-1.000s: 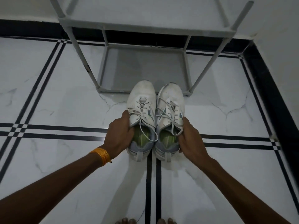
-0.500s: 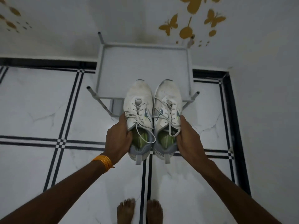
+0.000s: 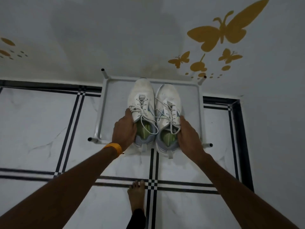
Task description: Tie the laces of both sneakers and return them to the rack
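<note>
My left hand (image 3: 124, 129) grips the left sneaker (image 3: 143, 111), my right hand (image 3: 188, 134) the right sneaker (image 3: 167, 118) (laces tied), over the rack (image 3: 105, 103).

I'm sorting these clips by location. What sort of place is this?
Probably a home, perhaps an entryway corner: a small metal shoe rack against a wall with butterfly decals, a tiled floor, and a bare foot.
</note>
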